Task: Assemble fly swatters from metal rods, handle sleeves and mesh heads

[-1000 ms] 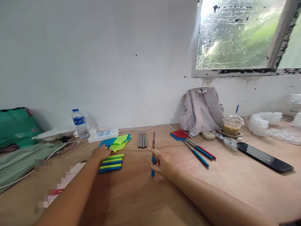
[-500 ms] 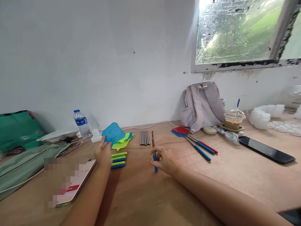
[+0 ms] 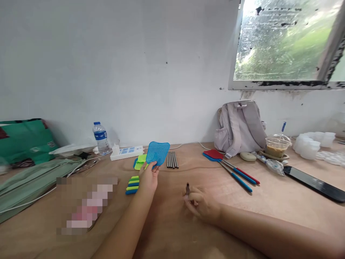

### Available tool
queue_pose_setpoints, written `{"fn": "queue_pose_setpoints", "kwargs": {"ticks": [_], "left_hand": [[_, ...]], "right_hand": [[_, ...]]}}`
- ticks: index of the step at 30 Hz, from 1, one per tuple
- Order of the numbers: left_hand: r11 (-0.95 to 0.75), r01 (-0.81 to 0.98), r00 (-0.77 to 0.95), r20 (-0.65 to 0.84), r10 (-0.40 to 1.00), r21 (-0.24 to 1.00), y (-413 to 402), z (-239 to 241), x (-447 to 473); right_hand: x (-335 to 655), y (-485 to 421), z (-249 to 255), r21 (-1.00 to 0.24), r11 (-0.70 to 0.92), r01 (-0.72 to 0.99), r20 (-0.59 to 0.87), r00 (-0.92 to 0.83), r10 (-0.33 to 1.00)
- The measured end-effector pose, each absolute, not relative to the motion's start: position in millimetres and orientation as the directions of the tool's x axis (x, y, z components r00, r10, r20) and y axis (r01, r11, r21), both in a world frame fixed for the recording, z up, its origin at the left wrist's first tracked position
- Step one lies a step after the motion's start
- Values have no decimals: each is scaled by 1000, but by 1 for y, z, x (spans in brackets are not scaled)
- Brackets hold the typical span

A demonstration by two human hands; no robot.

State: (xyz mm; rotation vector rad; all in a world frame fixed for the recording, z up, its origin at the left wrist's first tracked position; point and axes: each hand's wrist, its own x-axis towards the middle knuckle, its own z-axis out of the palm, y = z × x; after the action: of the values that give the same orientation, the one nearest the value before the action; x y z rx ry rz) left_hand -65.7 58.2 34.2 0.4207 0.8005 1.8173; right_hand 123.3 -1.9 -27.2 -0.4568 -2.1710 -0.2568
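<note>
A blue mesh fly swatter head [image 3: 157,152] is raised off the table, its lower edge pinched by my left hand [image 3: 150,177]. My right hand [image 3: 205,205] is closed around a fly swatter handle [image 3: 188,187]; only its dark tube end shows above the fingers. Behind my left hand lie yellow-green and blue swatter heads [image 3: 139,162]. Several green and blue grips [image 3: 132,185] rest left of my left wrist. A row of metal tubes [image 3: 172,160] lies just right of the raised head. Red and blue assembled fly swatters [image 3: 228,166] lie farther right.
At the left are a water bottle [image 3: 101,138], a power strip [image 3: 126,152] and a blurred-out phone [image 3: 88,205]. A backpack [image 3: 241,127] leans on the wall. At the right are a drink cup [image 3: 276,146], a black phone [image 3: 314,182] and white containers [image 3: 307,144].
My left hand has picked up the blue swatter head and moved it right, uncovering the power strip. My right hand has tilted the handle, so its tube end now points towards me. The view has shifted left.
</note>
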Motion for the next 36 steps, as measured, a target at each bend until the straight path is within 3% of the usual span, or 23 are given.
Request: {"fn": "queue_pose_setpoints", "kwargs": {"ticks": [2, 5, 10, 12, 18, 36], "left_hand": [[-161, -761, -337, -170, 926, 629, 52, 40, -57], [-79, -833, -234, -218, 948, 548, 46, 44, -47], [-43, -812, -171, -167, 971, 581, 45, 33, -39], [-61, -782, -176, -125, 976, 620, 45, 28, -39], [-91, -736, -136, -15, 991, 671, 41, 23, -36], [-81, -691, -141, -23, 990, 718, 49, 12, -47]], "right_hand": [[128, -9, -25, 104, 938, 329, 723, -673, 156], [131, -13, -20, 126, 936, 328, 678, -717, 160], [133, -8, -16, 165, 887, 430, 693, -690, 206], [137, -4, -14, 128, 878, 461, 663, -698, 270], [145, -1, -11, -148, 742, 654, 527, -583, 618], [141, 2, -7, -160, 740, 653, 457, -616, 642]]}}
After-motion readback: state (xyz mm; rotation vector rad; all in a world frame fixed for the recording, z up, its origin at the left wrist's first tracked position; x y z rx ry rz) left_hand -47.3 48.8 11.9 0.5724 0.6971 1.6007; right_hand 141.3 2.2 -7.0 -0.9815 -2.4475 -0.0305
